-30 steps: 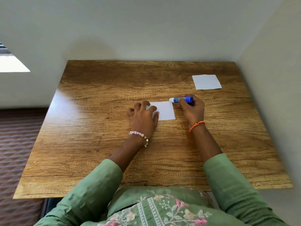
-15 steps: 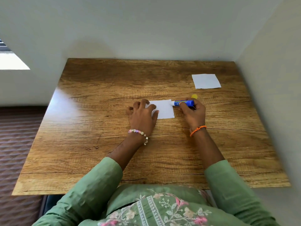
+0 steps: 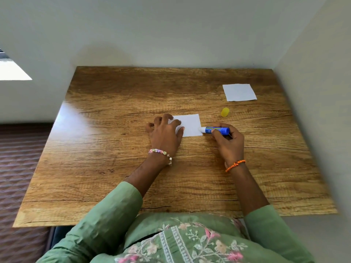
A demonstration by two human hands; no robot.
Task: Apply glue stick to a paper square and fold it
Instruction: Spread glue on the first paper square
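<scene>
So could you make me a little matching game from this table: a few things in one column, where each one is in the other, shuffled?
Things:
1. glue stick
2. yellow cap
3. near paper
4. far paper

Places:
A. lying alone at the table's far right corner
B. held in the right hand, tip at a paper's right edge
C. pinned under the left hand's fingers
D. loose on the wood between the two papers

Pairs: 1-B, 2-D, 3-C, 4-A
</scene>
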